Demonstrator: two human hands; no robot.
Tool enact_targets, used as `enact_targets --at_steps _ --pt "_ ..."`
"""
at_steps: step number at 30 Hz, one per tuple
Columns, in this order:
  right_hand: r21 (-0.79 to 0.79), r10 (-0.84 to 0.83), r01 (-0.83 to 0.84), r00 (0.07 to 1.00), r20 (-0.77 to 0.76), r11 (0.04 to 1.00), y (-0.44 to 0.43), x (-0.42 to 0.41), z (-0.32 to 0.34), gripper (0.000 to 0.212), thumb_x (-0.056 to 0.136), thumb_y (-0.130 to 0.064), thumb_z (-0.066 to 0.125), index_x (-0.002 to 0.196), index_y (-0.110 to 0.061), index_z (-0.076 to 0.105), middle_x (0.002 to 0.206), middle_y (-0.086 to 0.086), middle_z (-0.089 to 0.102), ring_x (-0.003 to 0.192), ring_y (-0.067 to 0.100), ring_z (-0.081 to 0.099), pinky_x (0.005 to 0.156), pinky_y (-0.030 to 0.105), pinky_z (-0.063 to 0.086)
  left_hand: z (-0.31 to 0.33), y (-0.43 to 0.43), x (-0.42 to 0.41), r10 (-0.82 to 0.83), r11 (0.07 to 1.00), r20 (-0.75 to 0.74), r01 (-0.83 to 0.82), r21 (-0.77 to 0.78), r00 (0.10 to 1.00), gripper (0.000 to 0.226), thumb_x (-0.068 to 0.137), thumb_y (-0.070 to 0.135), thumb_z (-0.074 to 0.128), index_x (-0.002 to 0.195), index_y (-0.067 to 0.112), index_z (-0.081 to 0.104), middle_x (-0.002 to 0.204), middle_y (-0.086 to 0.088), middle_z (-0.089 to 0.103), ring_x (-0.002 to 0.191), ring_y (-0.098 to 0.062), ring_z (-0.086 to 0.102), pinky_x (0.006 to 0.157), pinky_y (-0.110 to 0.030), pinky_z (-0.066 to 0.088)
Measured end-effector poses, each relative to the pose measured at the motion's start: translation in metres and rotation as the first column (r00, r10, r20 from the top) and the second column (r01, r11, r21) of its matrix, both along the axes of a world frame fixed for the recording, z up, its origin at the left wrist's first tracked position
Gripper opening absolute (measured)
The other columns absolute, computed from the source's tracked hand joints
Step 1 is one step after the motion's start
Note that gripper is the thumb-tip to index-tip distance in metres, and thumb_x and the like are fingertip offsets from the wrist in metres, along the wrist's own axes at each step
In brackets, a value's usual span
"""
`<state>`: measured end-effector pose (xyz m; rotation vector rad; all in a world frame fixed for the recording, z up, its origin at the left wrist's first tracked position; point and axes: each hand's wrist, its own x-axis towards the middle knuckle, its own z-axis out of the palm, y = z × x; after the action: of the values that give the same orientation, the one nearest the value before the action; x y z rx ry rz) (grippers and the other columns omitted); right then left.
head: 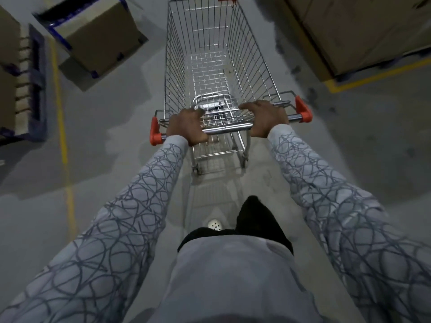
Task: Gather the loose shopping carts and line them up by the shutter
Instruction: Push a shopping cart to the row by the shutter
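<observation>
A chrome wire shopping cart [251, 66] with orange handle ends stands straight ahead of me on the grey floor, its basket empty. My left hand [185, 125] is closed around the left part of the cart's handle bar [228, 129]. On the right part of the same bar, my right hand [265, 118] grips it too. Both arms wear grey patterned sleeves. No shutter or other cart is in sight.
A cardboard box [98, 36] sits on a blue pallet at the upper left, with more stacked boxes [14, 73] at the far left. Large cartons [363, 29] fill the upper right. Yellow floor lines [63, 136] run along both sides of the aisle.
</observation>
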<state>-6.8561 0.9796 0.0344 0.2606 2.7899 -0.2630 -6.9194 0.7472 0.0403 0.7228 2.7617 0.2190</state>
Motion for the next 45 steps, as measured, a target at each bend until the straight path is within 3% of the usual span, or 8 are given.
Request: enact_targets --at_steps 5,16,24,35,43,45 --pt "0.018 -0.039 0.039 0.999 -0.008 0.999 0.004 -0.039 0.0 0.09 0.06 -0.035 0.068 0.144 -0.047 0.039 0.14 -0.003 0.054 0.129 0.024 0.05 0.099 0.051 0.049 0.004 0.01 -0.051 -0.014 1.0 0.01 0.014 0.0 1.0 0.069 0.064 0.038 0.07 0.131 0.025 0.06 0.115 -0.003 0.068 0.105 -0.026 0.063 0.092 -0.04 0.049" --pt "0.025 -0.179 0.18 0.984 -0.024 0.983 0.036 -0.15 -0.009 0.083 0.065 -0.038 0.068 0.143 -0.043 0.041 0.138 -0.002 0.055 0.129 0.024 0.05 0.099 0.051 0.048 -0.001 0.055 -0.192 -0.075 0.997 0.004 0.075 -0.007 0.997 0.077 0.057 0.041 0.07 0.133 0.035 0.056 0.115 0.0 0.069 0.105 -0.027 0.064 0.095 -0.044 0.049" --pt "-0.003 -0.319 0.319 0.947 -0.046 0.948 0.042 -0.223 -0.007 0.085 0.064 -0.038 0.074 0.143 -0.043 0.041 0.137 -0.002 0.055 0.127 0.024 0.051 0.098 0.051 0.048 -0.002 0.079 -0.298 -0.211 0.977 -0.007 0.211 -0.023 0.977 0.075 0.059 0.039 0.071 0.132 0.035 0.057 0.115 0.001 0.069 0.104 -0.026 0.064 0.094 -0.042 0.048" --pt "-0.012 -0.6 0.6 0.799 -0.046 0.8 0.036 -0.332 -0.005 0.084 0.065 -0.034 0.073 0.142 -0.044 0.041 0.143 -0.003 0.052 0.132 0.022 0.049 0.101 0.052 0.047 -0.006 0.124 -0.458 -0.509 0.86 -0.022 0.507 -0.054 0.861 0.079 0.058 0.04 0.07 0.135 0.035 0.055 0.112 0.0 0.069 0.101 -0.025 0.064 0.089 -0.04 0.053" --pt "0.034 -0.716 0.723 0.688 -0.116 0.69 0.062 -0.395 -0.018 0.078 0.066 -0.029 0.067 0.14 -0.037 0.045 0.129 -0.001 0.061 0.12 0.025 0.056 0.086 0.046 0.05 -0.015 0.194 -0.555 -0.641 0.767 -0.042 0.639 -0.047 0.766 0.079 0.056 0.039 0.07 0.133 0.037 0.056 0.118 -0.001 0.068 0.107 -0.028 0.063 0.091 -0.039 0.05" --pt "0.026 -0.745 0.752 0.657 -0.112 0.659 0.074 -0.411 -0.017 0.079 0.067 -0.033 0.069 0.142 -0.033 0.044 0.13 0.002 0.061 0.121 0.027 0.055 0.087 0.047 0.05 -0.019 0.215 -0.572 -0.631 0.775 -0.08 0.622 -0.109 0.772 0.083 0.053 0.05 0.064 0.135 0.039 0.053 0.124 -0.002 0.064 0.115 -0.028 0.058 0.095 -0.046 0.049"
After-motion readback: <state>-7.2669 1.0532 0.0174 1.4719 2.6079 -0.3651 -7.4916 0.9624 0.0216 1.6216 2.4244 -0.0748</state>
